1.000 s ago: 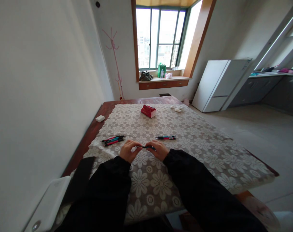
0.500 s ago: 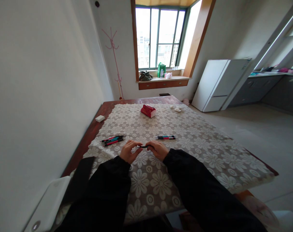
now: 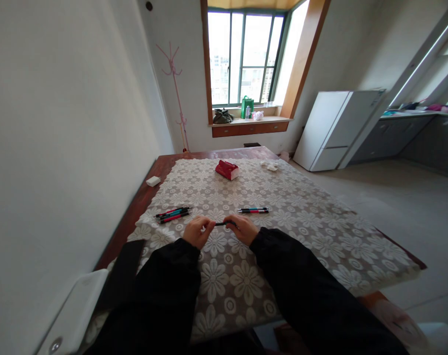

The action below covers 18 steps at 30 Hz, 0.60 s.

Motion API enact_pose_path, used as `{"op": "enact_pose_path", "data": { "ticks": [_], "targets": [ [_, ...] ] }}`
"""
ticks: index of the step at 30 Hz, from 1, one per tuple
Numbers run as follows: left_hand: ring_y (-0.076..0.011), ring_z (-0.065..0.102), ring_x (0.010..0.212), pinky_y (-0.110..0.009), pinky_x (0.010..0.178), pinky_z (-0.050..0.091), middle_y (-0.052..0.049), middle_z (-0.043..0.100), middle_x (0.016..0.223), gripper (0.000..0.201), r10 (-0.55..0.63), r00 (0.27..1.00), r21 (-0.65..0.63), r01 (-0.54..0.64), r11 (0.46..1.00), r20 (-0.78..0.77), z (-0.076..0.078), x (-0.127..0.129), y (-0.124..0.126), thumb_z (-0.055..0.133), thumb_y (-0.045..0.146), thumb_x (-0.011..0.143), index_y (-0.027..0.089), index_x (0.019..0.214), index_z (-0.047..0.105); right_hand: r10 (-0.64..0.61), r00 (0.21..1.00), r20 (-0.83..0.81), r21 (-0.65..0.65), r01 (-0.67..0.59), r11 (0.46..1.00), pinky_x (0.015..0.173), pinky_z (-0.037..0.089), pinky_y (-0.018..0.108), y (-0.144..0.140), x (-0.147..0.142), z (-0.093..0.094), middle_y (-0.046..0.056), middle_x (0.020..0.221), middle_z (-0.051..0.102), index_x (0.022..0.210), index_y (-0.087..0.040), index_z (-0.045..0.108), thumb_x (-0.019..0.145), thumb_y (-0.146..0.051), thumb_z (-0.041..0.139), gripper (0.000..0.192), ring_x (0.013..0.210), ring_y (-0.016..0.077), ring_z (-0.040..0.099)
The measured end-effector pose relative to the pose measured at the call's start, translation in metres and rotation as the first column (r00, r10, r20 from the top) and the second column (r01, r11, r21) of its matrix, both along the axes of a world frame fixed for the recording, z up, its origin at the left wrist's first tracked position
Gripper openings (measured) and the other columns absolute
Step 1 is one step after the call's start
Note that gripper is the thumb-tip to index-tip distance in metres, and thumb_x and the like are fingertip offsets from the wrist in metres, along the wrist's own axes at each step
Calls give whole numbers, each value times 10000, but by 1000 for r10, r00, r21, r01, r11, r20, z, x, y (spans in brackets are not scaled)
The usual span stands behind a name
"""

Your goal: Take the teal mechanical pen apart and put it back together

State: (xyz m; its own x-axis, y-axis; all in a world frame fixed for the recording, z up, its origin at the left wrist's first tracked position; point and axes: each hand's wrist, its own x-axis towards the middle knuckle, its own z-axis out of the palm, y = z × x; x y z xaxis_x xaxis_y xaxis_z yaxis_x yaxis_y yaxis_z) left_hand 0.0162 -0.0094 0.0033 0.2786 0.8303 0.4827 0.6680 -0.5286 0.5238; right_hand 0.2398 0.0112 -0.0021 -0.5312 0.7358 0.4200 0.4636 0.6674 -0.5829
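Left hand [image 3: 198, 231]: grasps one end of the dark pen [image 3: 220, 224]; half a second ago a silvery tip showed beside these fingers, and now thumb and fingertips close over it.
Right hand [image 3: 242, 229]: grips the other end, in nearly the same place as before.
Dark pen: slim, black along the stretch that shows, roughly level, between the two hands over the flowered tablecloth [image 3: 246, 278]; fingers cover both its ends.
Left pens [image 3: 172, 214]: several in black, pink-red and teal, lying together between 9 and 10 o'clock from the held pen, unmoved.
Right pens [image 3: 253, 210]: a small group with black, teal and pink-red parts, side by side near 2 o'clock, also unmoved.
Red packet [image 3: 227, 170]: on the cloth at 12 o'clock, its near end pale; its contents cannot be seen.
White crumpled pieces [image 3: 269, 166]: on the cloth between 1 and 2 o'clock.
Window sill [image 3: 276, 120]: far off toward 12 o'clock, bearing a green bag [image 3: 245, 107] and, farther left, a dark bag [image 3: 222, 117]; what either holds is hidden. A clear bottle [image 3: 247, 113] stands just beside the green one.
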Motion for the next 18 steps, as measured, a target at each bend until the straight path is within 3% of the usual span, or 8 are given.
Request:
{"op": "enact_pose_path", "data": {
  "ticks": [7,13,18],
  "targets": [
    [-149,588,729,-267,644,479,-28,635,810,105,-37,996,7,37,999,82,-3,0,2,587,305,864,218,885,642,-25,999,35,-30,26,999,739,423,248,1,0,-2,34,861,671,1005,-190,605,895,-173,520,140,790,156,611],
    [-138,592,732,-264,638,493,-41,667,905,90,-105,985,21,103,994,136,-3,0,2,592,261,856,221,903,657,-12,996,86,-64,18,998,691,401,229,-1,0,3,13,824,676,1032,-197,600,911,-176,489,166,743,138,608],
    [-145,600,762,-268,648,491,-44,675,914,83,-154,980,32,151,988,125,2,3,-2,583,262,864,219,883,651,-27,984,178,4,27,1000,672,387,240,-2,1,3,30,872,675,1021,-210,615,933,-331,516,179,762,155,608]
  ]
}}
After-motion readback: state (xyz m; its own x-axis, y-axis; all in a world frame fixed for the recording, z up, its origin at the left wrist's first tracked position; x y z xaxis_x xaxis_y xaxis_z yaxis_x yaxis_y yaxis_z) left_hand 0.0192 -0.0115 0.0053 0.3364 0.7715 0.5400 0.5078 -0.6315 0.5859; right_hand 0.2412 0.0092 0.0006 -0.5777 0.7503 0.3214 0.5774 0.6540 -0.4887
